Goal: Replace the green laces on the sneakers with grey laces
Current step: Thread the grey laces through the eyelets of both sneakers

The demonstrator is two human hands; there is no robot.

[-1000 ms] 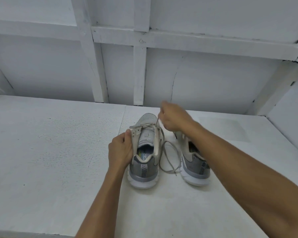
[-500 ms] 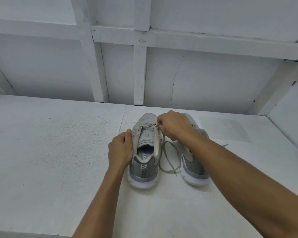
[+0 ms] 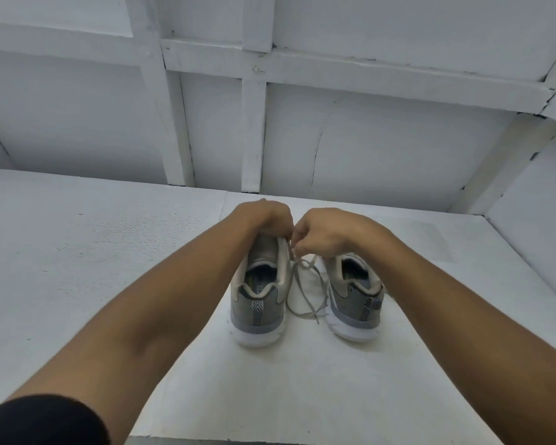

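two sneakers stand side by side on the white surface (image 3: 93,252), heels at 6 o'clock and toes at 12, so each long axis runs 12 to 6. the left sneaker (image 3: 257,311) is the one under work; the right sneaker (image 3: 357,303) stands just beside it at 3 o'clock. the left hand (image 3: 265,220) is curled over the front of the left sneaker's upper, gripping near its inner eyelet edge; the fingertips are mostly hidden. the right hand (image 3: 326,234), fingers curled narrow, pinches the grey lace (image 3: 302,285) just beside that edge, the two hands nearly touching. below the pinch the grey lace hangs slack and lies in a crossed loop between the sneakers, trailing toward 6 o'clock. no green lace is in view. judgement: lacing of the left sneaker is in hand; the eyelet edge lies at about 9 o'clock from the right fingertips, so the right hand is nearer to feed, the left to steady. eyelets are hidden; the number threaded cannot be told.
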